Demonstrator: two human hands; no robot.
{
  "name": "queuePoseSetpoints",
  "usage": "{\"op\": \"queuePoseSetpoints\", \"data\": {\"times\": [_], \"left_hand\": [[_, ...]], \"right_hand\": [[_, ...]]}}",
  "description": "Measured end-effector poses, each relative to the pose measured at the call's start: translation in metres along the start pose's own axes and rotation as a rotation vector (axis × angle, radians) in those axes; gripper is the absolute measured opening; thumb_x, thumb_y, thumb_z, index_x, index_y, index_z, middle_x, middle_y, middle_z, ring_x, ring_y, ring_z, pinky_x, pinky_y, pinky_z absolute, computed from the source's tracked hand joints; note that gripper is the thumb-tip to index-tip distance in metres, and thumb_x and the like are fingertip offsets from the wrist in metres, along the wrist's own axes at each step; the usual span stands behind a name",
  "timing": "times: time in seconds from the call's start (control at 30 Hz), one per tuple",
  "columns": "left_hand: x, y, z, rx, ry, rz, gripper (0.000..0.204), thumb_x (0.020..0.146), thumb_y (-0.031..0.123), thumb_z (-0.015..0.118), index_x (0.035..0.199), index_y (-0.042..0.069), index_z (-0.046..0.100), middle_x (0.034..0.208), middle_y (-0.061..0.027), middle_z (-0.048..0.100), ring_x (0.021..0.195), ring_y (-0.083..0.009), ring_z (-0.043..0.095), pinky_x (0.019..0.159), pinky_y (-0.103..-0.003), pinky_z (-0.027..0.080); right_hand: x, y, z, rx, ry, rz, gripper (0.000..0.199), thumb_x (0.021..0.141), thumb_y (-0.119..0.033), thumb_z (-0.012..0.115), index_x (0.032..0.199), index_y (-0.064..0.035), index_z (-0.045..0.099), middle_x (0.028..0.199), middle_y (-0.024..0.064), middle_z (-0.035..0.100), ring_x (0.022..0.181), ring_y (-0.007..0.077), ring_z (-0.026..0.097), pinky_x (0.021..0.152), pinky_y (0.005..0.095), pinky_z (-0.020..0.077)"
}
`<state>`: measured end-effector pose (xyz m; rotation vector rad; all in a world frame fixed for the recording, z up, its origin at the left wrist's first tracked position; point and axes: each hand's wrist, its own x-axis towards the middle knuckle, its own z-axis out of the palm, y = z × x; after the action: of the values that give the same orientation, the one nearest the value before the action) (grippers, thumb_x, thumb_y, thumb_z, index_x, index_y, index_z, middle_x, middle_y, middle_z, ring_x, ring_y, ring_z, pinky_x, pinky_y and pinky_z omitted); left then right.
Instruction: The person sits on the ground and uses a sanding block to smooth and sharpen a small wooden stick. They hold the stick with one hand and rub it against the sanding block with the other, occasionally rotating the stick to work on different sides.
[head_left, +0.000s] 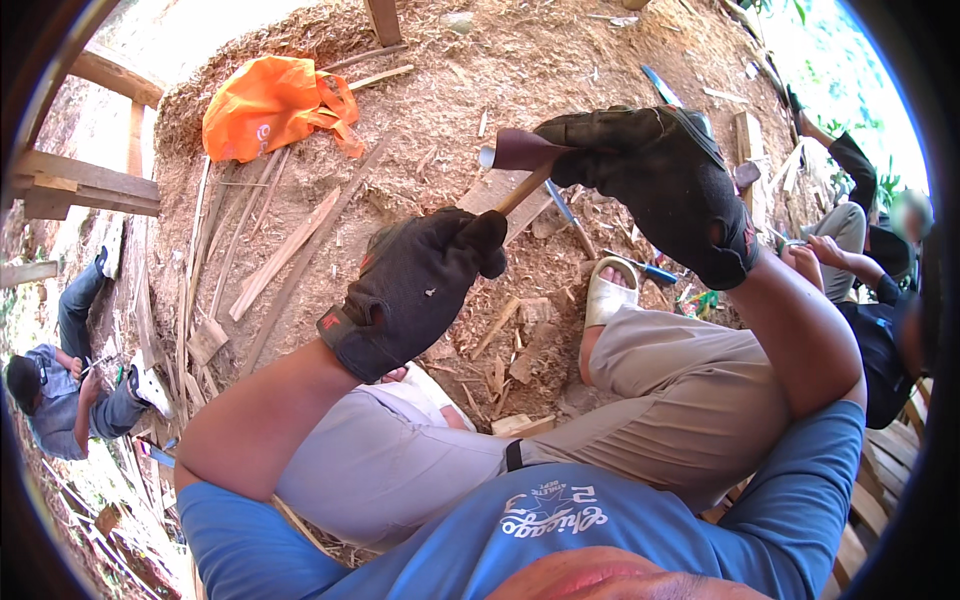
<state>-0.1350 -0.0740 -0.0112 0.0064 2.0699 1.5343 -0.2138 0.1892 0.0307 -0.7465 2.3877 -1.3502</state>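
Note:
Both my hands wear black work gloves. In my left hand (415,290), the fingers are closed round one end of a slim wooden stick (524,190), which slants up to the right. My right hand (665,185) grips a brown sheet of sandpaper (522,150) against the stick's far part. One edge of the sheet curls out to the left and shows a pale back. The stick's far end is hidden behind the sheet and the right glove. Both hands are raised above my lap, over ground strewn with shavings.
An orange bag (270,108) lies at the far left beside long wood strips (290,255). Blue-handled tools (655,273) and wood offcuts (535,310) lie near my sandalled foot (608,290). Wooden beams (90,180) stand left. One person (60,400) sits left, another (880,310) right.

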Motion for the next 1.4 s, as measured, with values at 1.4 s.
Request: {"op": "queuePoseSetpoints", "data": {"times": [1.4], "left_hand": [[-0.165, -0.017, 0.115, -0.976, 0.253, -0.118, 0.042, 0.115, 0.04, 0.049, 0.084, 0.012, 0.051, 0.066, 0.004, 0.047, 0.052, -0.0037, 0.039, 0.047, -0.022, 0.029]], "right_hand": [[-0.048, -0.02, 0.04, -0.81, -0.217, -0.706, 0.043, 0.1, -0.021, 0.056, 0.141, -0.0169, 0.068, 0.149, 0.0049, 0.063, 0.138, 0.0239, 0.058, 0.115, 0.0389, 0.0434]]}}
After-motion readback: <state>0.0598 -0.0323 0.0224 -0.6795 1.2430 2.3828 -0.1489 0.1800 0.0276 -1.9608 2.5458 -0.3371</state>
